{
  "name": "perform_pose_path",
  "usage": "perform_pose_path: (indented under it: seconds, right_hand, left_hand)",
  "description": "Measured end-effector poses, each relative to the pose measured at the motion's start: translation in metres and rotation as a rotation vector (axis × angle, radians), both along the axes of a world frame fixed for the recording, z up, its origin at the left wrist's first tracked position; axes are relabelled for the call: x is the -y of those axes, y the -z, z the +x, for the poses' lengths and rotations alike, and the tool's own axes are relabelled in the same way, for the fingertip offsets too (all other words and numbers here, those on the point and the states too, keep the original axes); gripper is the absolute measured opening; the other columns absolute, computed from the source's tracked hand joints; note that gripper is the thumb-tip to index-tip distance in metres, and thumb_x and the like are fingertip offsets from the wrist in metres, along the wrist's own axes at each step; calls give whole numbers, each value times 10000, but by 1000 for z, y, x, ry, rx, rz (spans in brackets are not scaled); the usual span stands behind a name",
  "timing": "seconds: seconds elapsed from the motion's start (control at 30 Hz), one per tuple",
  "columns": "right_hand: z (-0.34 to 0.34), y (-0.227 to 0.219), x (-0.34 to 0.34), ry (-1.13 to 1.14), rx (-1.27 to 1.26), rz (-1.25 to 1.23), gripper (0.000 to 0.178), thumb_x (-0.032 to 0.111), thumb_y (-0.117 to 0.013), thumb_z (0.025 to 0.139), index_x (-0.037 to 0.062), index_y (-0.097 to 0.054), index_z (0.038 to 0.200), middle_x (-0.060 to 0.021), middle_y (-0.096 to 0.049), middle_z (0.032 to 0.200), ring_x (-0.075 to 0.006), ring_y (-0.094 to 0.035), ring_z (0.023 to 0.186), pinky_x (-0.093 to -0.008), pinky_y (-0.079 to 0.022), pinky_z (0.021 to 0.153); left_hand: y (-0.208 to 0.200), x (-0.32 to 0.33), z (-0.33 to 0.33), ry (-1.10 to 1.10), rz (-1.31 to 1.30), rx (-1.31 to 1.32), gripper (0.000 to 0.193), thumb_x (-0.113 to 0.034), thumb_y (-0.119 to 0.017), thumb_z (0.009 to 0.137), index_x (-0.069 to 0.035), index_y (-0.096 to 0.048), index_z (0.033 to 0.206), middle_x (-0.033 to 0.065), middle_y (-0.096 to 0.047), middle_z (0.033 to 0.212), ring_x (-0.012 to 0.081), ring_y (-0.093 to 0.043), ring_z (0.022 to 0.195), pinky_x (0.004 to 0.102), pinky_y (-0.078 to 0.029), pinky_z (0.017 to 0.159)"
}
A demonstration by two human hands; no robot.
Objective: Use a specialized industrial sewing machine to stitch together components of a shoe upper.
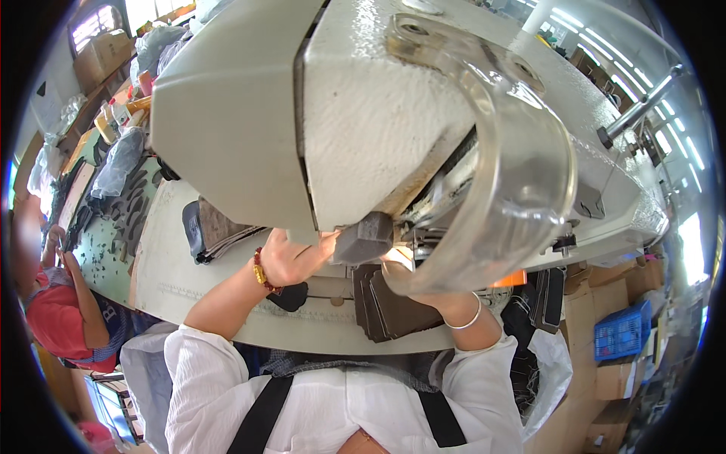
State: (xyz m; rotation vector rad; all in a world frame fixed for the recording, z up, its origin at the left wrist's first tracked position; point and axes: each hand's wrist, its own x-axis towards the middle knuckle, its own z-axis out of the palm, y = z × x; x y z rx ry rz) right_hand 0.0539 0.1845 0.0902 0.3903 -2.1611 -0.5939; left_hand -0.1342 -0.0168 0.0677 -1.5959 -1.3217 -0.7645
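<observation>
A large cream industrial sewing machine [378, 113] fills the upper middle, with a curved clear plastic guard [522, 189] at its front. My left hand [296, 259] is below the machine head, fingers pointing right toward a dark grey block [364, 238] that hides their tips. My right hand [423, 291] reaches up behind the guard to the lit sewing area, its fingers mostly covered. What either hand holds is hidden. Just below the hands lies a stack of dark brown flat cut pieces [397, 306]. A black rounded piece [289, 297] is under my left wrist.
Another stack of dark pieces [219, 227] lies on the white tabletop [178, 265] to the left. At far left, a person in red [68, 318] sits by a green table [106, 253] strewn with curved dark pieces. A blue crate [622, 331] and boxes stand right.
</observation>
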Motion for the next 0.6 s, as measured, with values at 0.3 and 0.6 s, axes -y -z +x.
perform_pose_path:
  seconds: [0.3,0.6]
  right_hand:
    - [44,-72,65,-1540,72,-1191,357,305,-600,1073,22,-551,861,-117,-541,816,-302,-555,704,-552,-627,797]
    - [115,-148,137,-1996,322,-1796,328,-174,-589,813,105,-480,678,28,-428,790,-90,-525,729,-460,-704,826]
  left_hand:
    - [-44,-19,-13,12,-333,579,162,-18,-780,820,-50,-706,961,66,-692,963,239,-682,887,384,-555,817]
    - [-72,-4,-87,486,-274,1575,254,-37,-737,903,-6,-689,1151,62,-706,1106,186,-679,1003,358,-556,881]
